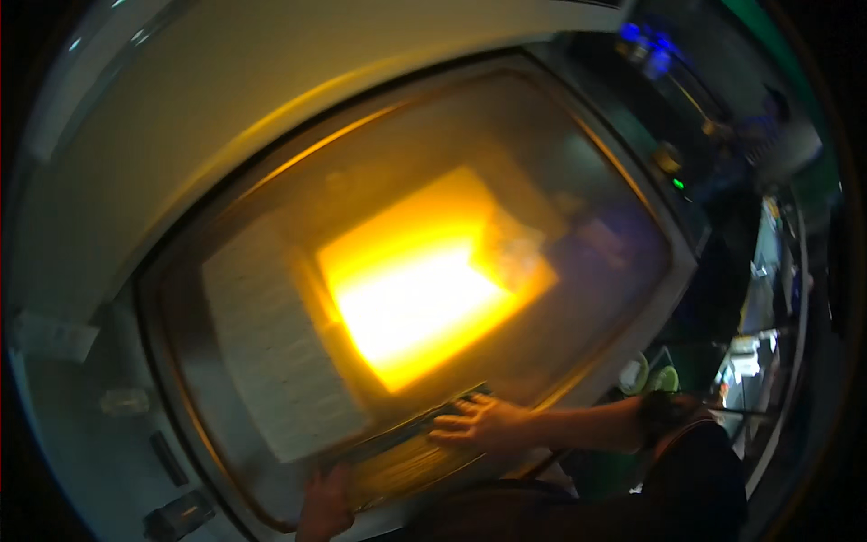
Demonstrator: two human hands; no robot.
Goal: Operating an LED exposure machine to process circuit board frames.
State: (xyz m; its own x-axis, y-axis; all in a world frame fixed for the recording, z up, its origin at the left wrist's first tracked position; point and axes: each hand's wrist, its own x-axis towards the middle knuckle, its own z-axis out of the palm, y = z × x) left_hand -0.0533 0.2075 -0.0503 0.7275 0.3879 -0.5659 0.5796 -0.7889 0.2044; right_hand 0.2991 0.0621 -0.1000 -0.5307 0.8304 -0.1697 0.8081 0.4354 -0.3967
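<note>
The long flat piece (411,465) lies along the near edge of the bench (596,307); at its right end the right hand (483,425) spreads its fingers wide, perhaps to steady it. The left hand (325,499) is at the other end, its grip too blurred to tell. Counted: two hands, one piece, one glowing yellow rectangle (415,298), and one pale sheet (280,352) left of it, seemingly laid aside for room.

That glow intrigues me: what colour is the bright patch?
The bright patch is white at its core, yellow elsewhere; the head view shows it best.
</note>
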